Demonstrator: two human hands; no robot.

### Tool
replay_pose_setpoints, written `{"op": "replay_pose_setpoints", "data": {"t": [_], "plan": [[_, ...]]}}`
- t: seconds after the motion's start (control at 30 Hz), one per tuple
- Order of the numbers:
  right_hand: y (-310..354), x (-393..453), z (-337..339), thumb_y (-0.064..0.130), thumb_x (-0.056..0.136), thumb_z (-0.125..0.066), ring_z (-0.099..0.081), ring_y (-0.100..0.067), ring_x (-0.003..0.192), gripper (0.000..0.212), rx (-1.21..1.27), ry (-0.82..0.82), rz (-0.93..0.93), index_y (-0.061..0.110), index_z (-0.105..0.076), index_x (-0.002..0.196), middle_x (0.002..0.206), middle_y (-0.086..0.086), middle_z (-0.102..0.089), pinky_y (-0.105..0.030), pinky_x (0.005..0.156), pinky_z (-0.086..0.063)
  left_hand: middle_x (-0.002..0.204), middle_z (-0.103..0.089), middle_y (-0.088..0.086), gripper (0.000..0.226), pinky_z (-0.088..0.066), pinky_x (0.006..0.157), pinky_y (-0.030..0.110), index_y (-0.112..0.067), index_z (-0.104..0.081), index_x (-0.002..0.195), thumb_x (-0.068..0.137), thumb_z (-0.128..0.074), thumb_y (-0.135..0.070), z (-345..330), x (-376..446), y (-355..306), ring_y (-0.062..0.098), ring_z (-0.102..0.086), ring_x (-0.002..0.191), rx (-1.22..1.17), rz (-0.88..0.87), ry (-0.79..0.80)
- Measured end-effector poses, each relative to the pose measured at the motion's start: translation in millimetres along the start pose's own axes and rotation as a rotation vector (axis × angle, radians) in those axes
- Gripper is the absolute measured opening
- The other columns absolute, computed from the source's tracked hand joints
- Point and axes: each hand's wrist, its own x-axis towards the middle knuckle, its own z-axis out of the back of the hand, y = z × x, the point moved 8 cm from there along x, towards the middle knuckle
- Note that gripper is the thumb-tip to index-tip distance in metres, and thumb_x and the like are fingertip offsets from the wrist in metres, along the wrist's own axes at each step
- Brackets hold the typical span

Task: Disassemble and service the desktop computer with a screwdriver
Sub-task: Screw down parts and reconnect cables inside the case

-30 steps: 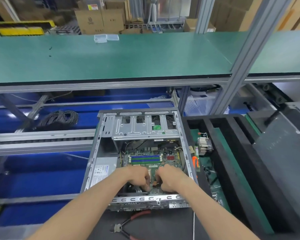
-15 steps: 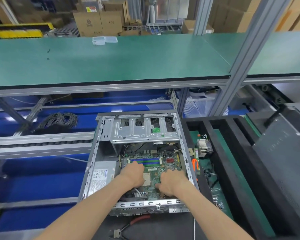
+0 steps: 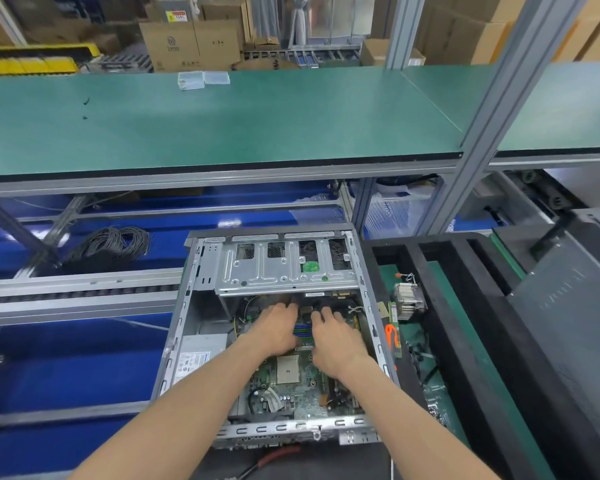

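Both hands reach into an open desktop computer case (image 3: pixel 187 337) lying on its side at a workstation: the left hand (image 3: pixel 274 329) and the right hand (image 3: pixel 333 336) lie side by side, knuckles up, over the blue and green memory slots (image 3: pixel 302 332) of the motherboard (image 3: pixel 298 386). Their fingers point away and bend down among the cables; whether they grip anything cannot be told. Nearest the camera, red-handled pliers (image 3: pixel 271 459) lie just in front of the case. A square processor socket (image 3: pixel 287 368) sits bare just behind the wrists. The power supply (image 3: pixel 196 358) at the left carries a white label too small to read. Past the hands stands the metal drive cage (image 3: pixel 284 268). To the right, a finned heatsink (image 3: pixel 409 301) rests in a black foam tray (image 3: pixel 465 306). A coil of grey cable (image 3: pixel 113 244) lies at the left. Beyond, two clear plastic boxes (image 3: pixel 203 79) sit on a green table (image 3: pixel 222 123), with cardboard cartons (image 3: pixel 191 46) behind, their print illegible.
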Motion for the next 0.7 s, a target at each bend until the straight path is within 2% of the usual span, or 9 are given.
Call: {"op": "replay_pose_setpoints", "data": {"t": [0.1, 0.27, 0.47, 0.7], "plan": [[-1.6, 9.3, -3.7, 0.019, 0.090, -0.065, -0.038, -0.031, 0.134, 0.064, -0.025, 0.004, 0.003, 0.008, -0.034, 0.145, 0.144, -0.012, -0.041, -0.050, 0.107, -0.040, 0.123, -0.059, 0.015, 0.072, -0.047, 0.092, 0.042, -0.005, -0.047, 0.133, 0.080, -0.077, -0.043, -6.8, 11.6, 2.2, 0.034, -0.058, 0.112, 0.011, 0.016, 0.062], [-2.6, 19.3, -13.7, 0.016, 0.090, -0.066, -0.036, -0.033, 0.136, 0.063, -0.055, 0.050, -0.002, 0.009, -0.034, 0.145, 0.147, -0.014, -0.040, -0.051, 0.109, -0.035, 0.115, -0.065, 0.008, 0.069, -0.052, 0.083, 0.036, -0.009, -0.055, 0.124, 0.073, -0.082, -0.047, -17.0, 28.0, 7.5, 0.028, -0.063, 0.101, -0.004, 0.038, 0.171], [-2.3, 26.4, -20.4, 0.002, 0.085, -0.071, -0.030, -0.039, 0.140, 0.078, -0.095, 0.096, -0.005, 0.009, -0.028, 0.150, 0.153, -0.020, -0.032, -0.057, 0.114, -0.031, 0.130, -0.061, 0.006, 0.090, -0.051, 0.095, 0.038, -0.016, -0.049, 0.137, 0.064, -0.083, -0.059, -26.6, 40.4, 23.3, 0.028, -0.059, 0.113, -0.102, 0.095, 0.266], [0.0, 27.8, -19.4, -0.001, 0.084, -0.070, -0.031, -0.042, 0.139, 0.081, -0.094, 0.095, 0.011, 0.011, -0.026, 0.151, 0.150, -0.022, -0.033, -0.060, 0.114, -0.028, 0.123, -0.062, 0.004, 0.084, -0.052, 0.094, 0.040, -0.020, -0.051, 0.131, 0.063, -0.079, -0.061, -30.0, 42.9, 25.2, 0.025, -0.059, 0.107, -0.098, 0.086, 0.302]]}}
